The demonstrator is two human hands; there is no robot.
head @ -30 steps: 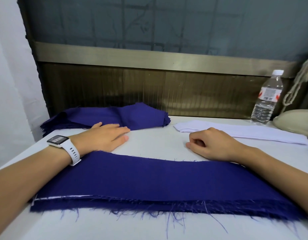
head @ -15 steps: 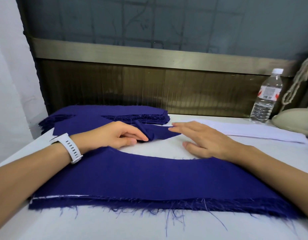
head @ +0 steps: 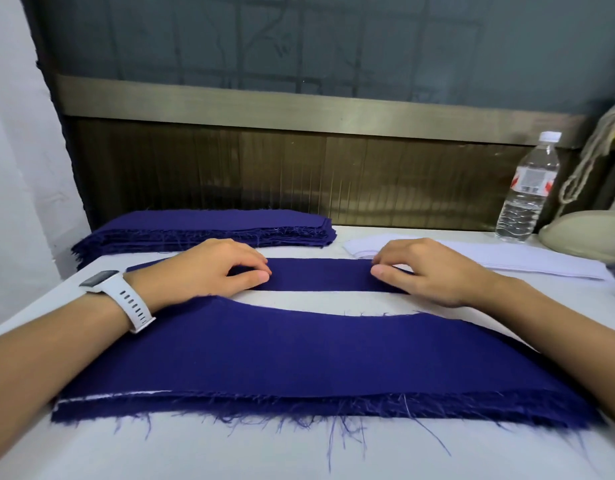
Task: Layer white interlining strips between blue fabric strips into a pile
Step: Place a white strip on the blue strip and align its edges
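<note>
Blue strip (head: 320, 274): judged light, limp and prone to fraying; best taken at both ends and kept taut. It is laid flat just beyond the layered pile (head: 299, 355), apart from it. One end is pinched under the curled fingers and thumb of the left hand (head: 202, 268), the other likewise by the right hand (head: 434, 271). The bare middle is spanned between the fingertips.

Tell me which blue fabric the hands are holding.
The single blue strip in the middle. The left hand and right hand pinch it. It lies alone between the far stack and the near pile.
</note>
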